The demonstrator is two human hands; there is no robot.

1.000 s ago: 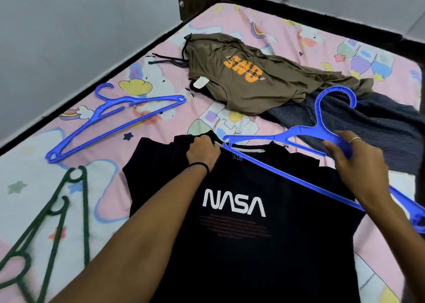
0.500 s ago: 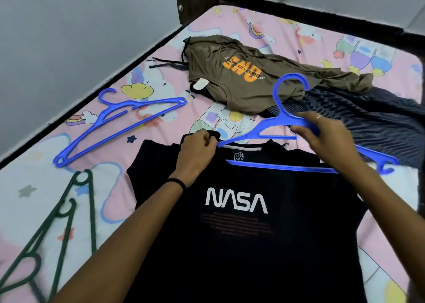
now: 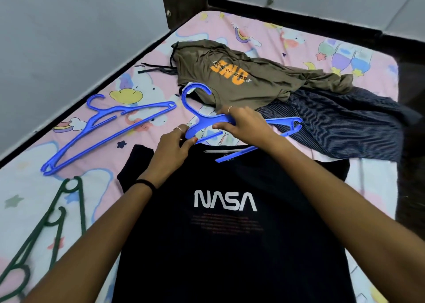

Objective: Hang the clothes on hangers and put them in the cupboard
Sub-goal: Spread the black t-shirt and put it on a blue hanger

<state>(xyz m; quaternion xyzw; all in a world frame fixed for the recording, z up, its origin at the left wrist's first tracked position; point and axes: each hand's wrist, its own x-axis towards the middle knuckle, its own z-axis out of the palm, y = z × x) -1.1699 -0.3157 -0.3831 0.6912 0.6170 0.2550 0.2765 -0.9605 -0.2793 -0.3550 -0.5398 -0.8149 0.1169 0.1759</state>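
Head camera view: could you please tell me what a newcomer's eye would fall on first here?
The black NASA T-shirt spread flat on the pink cartoon bedsheet dominates the near centre. At its collar, the right hand holds a bright blue hanger while the left hand pinches the neckline. Beyond lie an olive T-shirt and a dark striped garment, with a second blue hanger to the left.

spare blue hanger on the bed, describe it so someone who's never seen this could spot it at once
Start at the pink cartoon bedsheet and look to its left side, near the grey wall. The spare blue hanger lies flat there, untouched, left of the black NASA shirt. Unlike the other blue hanger, no hand holds it, and the hangers nearer the camera are dark green.
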